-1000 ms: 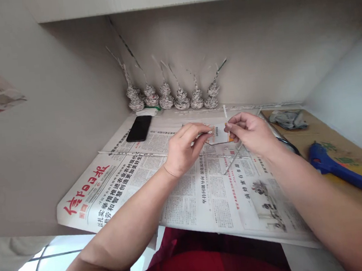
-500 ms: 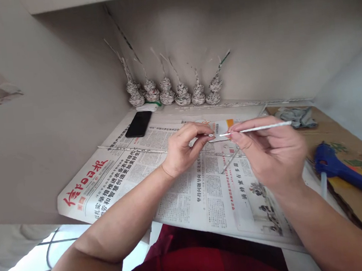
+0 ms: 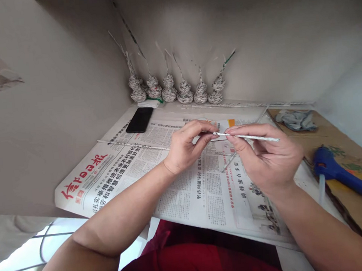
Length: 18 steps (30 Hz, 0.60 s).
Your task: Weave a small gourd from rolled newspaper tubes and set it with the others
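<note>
My left hand [image 3: 192, 145] is closed, thumb and forefinger pinching a rolled paper tube [image 3: 215, 133] whose small open end shows at the fingertips. Between the thumb and fingers of my right hand [image 3: 263, 155] is a thin white paper stick [image 3: 255, 137], pointing left. Its tip meets the tube's end; how far inside it goes, I cannot tell. A long printed paper strand [image 3: 133, 144] runs leftward from behind my left hand, possibly the same tube. Newspaper [image 3: 181, 196] covers the tabletop under both hands.
Several gourd-shaped woven paper figures [image 3: 185, 93] stand along the back wall, near long paper sticks [image 3: 245, 104]. A black phone [image 3: 139, 120] lies at left. On cardboard [image 3: 341, 153] at right are a blue glue gun [image 3: 343, 174] and a crumpled grey cloth [image 3: 296, 120].
My right hand has moved slightly left and tilted the stick, closing the small gap between its tip and the tube in my left hand. The camera view has shifted slightly.
</note>
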Available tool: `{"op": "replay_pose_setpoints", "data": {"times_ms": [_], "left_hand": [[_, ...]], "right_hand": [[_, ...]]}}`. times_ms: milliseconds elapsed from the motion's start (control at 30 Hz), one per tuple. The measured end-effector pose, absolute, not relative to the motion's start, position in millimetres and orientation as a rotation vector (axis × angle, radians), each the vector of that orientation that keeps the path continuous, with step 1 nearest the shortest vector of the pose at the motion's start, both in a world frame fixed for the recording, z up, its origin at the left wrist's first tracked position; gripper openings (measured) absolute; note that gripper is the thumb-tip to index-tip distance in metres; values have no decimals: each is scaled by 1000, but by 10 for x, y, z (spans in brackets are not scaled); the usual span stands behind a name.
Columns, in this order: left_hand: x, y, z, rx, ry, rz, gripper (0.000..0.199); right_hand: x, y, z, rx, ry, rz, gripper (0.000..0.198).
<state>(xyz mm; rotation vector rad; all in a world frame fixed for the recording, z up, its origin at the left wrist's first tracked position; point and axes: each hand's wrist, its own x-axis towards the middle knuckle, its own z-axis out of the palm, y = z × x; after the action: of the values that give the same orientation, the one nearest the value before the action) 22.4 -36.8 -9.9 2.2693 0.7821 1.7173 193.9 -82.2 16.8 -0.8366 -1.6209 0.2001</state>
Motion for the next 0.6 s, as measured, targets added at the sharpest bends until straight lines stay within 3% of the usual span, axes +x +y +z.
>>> {"op": "replay_pose_setpoints", "data": {"times_ms": [300,600], "left_hand": [[218,-345,-108,2295,762,1766,6],[199,-333,-92,2275,815,1817,7]], "right_hand": [[1958,-749,123,-851,-1568,435,6],[2141,-692,219,-968,-1756,-4,17]]}}
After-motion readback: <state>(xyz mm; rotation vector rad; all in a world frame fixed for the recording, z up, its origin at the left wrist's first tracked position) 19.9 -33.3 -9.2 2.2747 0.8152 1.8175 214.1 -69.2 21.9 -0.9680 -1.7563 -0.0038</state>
